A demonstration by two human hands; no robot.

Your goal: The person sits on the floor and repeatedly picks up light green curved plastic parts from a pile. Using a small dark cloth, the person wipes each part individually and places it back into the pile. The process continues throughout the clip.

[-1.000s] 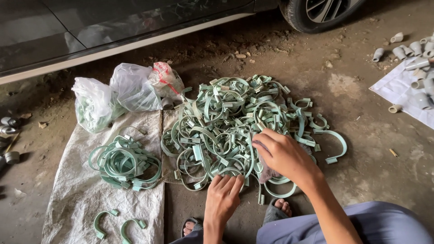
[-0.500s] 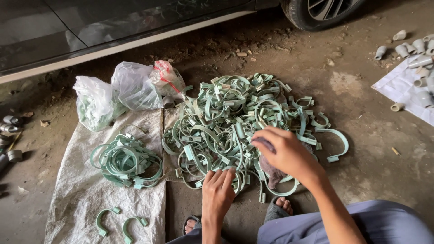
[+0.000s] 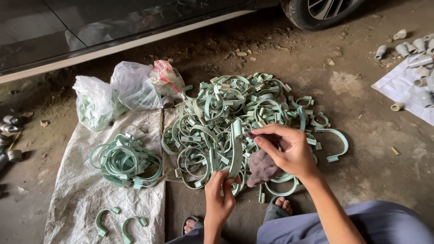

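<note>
Setting: a person is sitting low on a dirt floor beside a parked car (image 3: 135,31), feet in sandals showing at the bottom edge
Left hand: the left hand (image 3: 220,192) is gripping the lower end of one pale green curved clamp (image 3: 236,151), fingers closed around it, holding it upright over the pile
Right hand: the right hand (image 3: 289,151) is pinching a dull purple rag (image 3: 262,168) between thumb and fingers, pressing it against the clamp's upper part
Big pile: a tangled heap of green clamps (image 3: 235,110) is lying just beyond both hands
Sorted clamps: a smaller bundle of clamps (image 3: 124,160) is resting on a white woven sack (image 3: 77,199) (two single ones are lying nearer the person)
Further off: plastic bags (image 3: 122,90) are sitting near the car; grey pipe fittings (image 3: 413,47) are lying far right
</note>
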